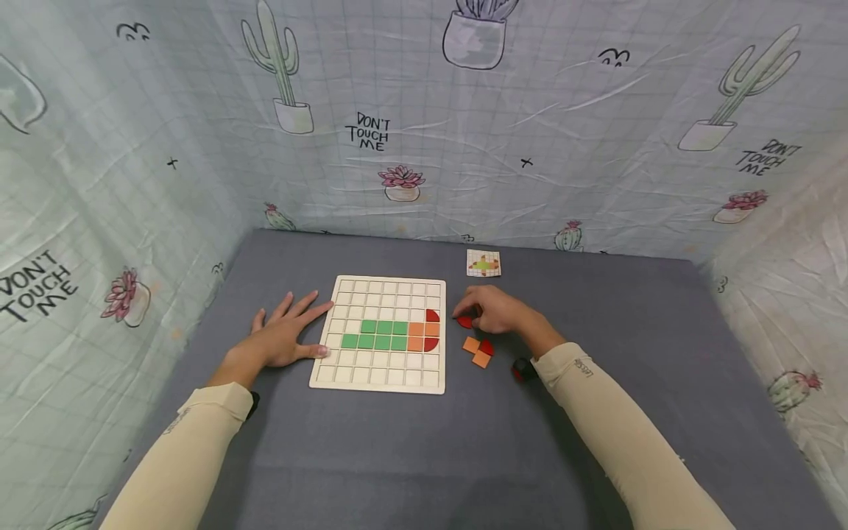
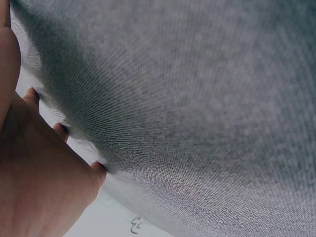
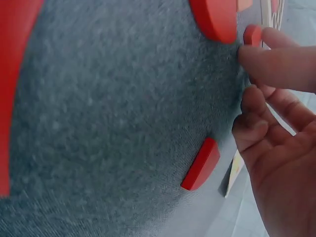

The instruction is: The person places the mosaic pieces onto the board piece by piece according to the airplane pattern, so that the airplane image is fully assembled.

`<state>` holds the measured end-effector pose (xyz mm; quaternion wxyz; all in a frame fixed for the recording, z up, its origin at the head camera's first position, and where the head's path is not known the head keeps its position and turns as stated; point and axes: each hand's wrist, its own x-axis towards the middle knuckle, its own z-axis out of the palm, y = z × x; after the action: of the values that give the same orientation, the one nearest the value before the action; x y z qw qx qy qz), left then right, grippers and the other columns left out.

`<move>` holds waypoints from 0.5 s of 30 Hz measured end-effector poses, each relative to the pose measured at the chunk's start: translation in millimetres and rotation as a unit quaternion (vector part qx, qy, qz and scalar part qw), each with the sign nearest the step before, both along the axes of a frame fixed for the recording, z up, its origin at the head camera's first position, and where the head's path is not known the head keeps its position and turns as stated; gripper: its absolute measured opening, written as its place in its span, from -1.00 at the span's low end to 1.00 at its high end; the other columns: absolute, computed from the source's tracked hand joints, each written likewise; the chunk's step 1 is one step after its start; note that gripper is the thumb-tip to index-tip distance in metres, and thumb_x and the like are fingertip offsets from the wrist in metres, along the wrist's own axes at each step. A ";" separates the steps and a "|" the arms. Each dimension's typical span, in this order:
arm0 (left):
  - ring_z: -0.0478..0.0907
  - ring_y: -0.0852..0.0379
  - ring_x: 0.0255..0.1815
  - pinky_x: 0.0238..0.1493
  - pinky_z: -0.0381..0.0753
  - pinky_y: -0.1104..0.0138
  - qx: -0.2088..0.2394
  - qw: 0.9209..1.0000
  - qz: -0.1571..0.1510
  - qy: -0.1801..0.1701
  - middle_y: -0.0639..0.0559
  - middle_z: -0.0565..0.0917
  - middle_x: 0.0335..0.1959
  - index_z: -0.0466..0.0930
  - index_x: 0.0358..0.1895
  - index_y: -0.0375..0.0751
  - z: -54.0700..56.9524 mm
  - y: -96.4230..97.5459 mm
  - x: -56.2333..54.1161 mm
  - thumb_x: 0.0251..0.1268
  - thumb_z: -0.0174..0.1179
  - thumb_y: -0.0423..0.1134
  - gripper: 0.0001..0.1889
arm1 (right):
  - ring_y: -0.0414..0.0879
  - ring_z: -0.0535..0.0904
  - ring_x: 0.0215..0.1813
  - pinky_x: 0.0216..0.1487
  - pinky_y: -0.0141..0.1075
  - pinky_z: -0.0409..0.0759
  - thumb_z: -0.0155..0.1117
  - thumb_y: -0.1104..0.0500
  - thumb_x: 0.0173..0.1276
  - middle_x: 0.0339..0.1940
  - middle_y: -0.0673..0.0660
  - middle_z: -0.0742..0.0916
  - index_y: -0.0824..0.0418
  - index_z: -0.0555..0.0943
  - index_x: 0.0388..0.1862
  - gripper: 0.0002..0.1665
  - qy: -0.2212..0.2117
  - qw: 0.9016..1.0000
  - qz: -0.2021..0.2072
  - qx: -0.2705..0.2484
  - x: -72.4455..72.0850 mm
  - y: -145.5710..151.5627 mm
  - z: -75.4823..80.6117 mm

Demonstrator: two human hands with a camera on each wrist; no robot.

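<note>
1. Resting with fingers straight and spread, the left hand (image 1: 281,338) lies on the grey table (image 1: 397,456), its thumb and index fingertip at the left edge of the pale gridded board (image 1: 361,376).
2. On that board, seven green tiles (image 1: 382,341) fill parts of two rows. To their right sit three orange tiles (image 1: 416,329) and two red quarter-rounds (image 1: 431,344), these above and below the orange tile in the rightmost column.
3. Just right of the board, a loose red piece (image 1: 465,322) lies at the fingertips of the right hand (image 1: 495,309); thumb and index finger are bent and pinch it.
4. Close by on the table's near side are two loose orange tiles (image 1: 481,359) touching or nearly touching another red piece (image 1: 487,347).
5. Behind the hand stands a small pattern card (image 1: 483,263); whether it leans or lies flat is unclear. The right wrist view shows a further red piece (image 3: 201,165) below the curled fingers, which block it from the head view.
6. "DON'T TOUCH ME" reads at left, centre and right on the cactus-print cloth (image 1: 324,73). Lettering on the right sleeve (image 1: 596,412) is too small to read surely.
</note>
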<state>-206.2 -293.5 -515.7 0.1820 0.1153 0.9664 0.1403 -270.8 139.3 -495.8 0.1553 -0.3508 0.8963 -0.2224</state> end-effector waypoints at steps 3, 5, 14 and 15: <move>-0.36 -0.42 0.75 0.50 -0.38 -0.55 0.000 1.000 0.000 0.001 0.00 -0.22 0.79 -0.08 0.71 0.36 -0.2 0.4 0.1 0.24 0.23 0.47 0.04 | -0.11 0.53 -0.25 -0.18 -0.29 0.54 0.36 0.45 0.29 -0.14 0.14 0.71 0.21 0.79 0.06 -0.62 0.005 1.000 -0.002 0.014 -2.0 2.1 -0.5; -0.36 -0.41 0.75 0.50 -0.39 -0.55 0.000 1.000 0.001 0.001 0.00 -0.22 0.79 -0.08 0.71 0.36 0.2 0.9 0.5 0.23 0.24 0.47 0.05 | -0.09 0.56 -0.22 -0.16 -0.27 0.57 0.40 0.40 0.29 -0.16 0.14 0.72 0.22 0.79 0.02 -0.67 0.008 1.000 0.000 0.022 -3.9 3.5 0.1; -0.35 -0.42 0.75 0.49 -0.38 -0.55 0.002 1.000 -0.002 0.001 -0.01 -0.22 0.79 -0.08 0.71 0.35 1.5 1.3 0.7 0.25 0.23 0.46 0.04 | -0.14 0.59 -0.29 -0.19 -0.25 0.63 0.49 0.16 0.35 -0.25 0.09 0.77 0.21 0.76 -0.16 -0.83 0.028 0.998 0.011 0.061 -5.8 6.2 1.8; -0.35 -0.42 0.75 0.49 -0.38 -0.55 0.003 1.000 -0.002 0.001 -0.01 -0.22 0.79 -0.08 0.71 0.35 2.0 1.4 0.8 0.25 0.24 0.45 0.04 | -0.13 0.60 -0.28 -0.18 -0.23 0.64 0.49 0.14 0.35 -0.24 0.10 0.78 0.22 0.77 -0.14 -0.81 0.029 0.998 0.009 0.062 -5.3 6.3 2.1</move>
<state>-205.4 -292.1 -513.7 0.1806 0.1181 0.9659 0.1428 -276.1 145.6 -493.7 0.1527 -0.3551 0.9092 -0.1547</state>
